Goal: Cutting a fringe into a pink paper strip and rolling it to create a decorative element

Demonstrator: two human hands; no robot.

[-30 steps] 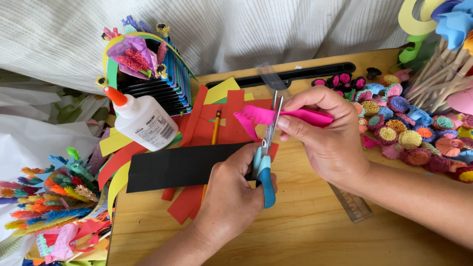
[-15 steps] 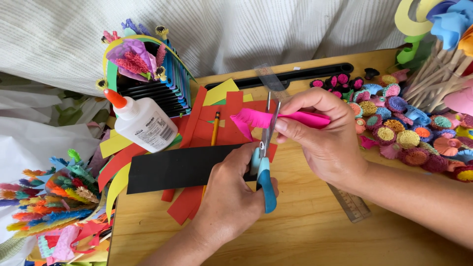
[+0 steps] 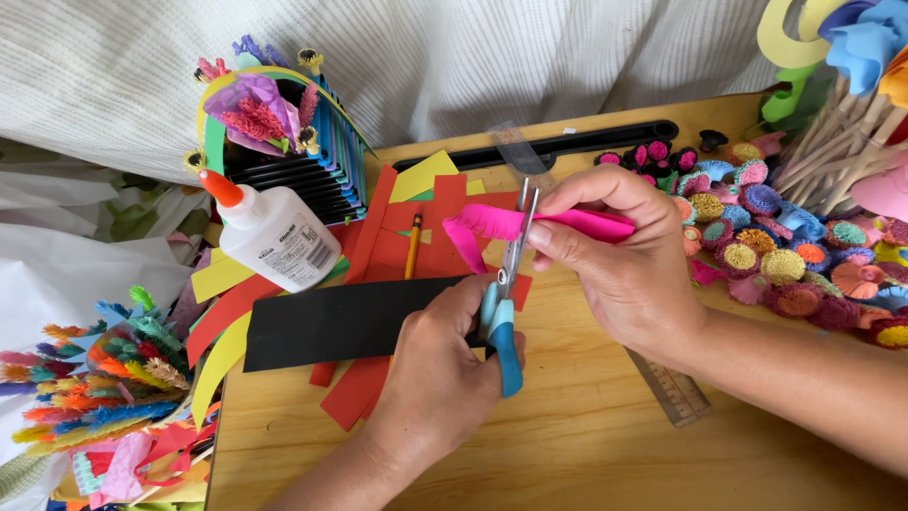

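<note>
Left hand (image 3: pixel 440 378) grips blue-handled scissors (image 3: pixel 503 293), blades still snipping fringe into a pink paper strip (image 3: pixel 530 225) pinched by right-hand fingers (image 3: pixel 558 237); over the last second the strip barely moved, above the worktop (image 3: pixel 586 445), black sheet (image 3: pixel 350 322) at 9 o'clock

The left hand (image 3: pixel 435 378) covers the handle loops of the scissors (image 3: pixel 506 284), so only a blue edge of them shows. The right hand (image 3: pixel 615 265) hides the far end of the pink paper strip (image 3: pixel 530 225). A clear ruler (image 3: pixel 673 388) passes under the right wrist, its middle unseen. The black paper strip (image 3: pixel 350 322) hides the lower end of the pencil (image 3: pixel 413 248). The right forearm runs off the frame's right edge.
</note>
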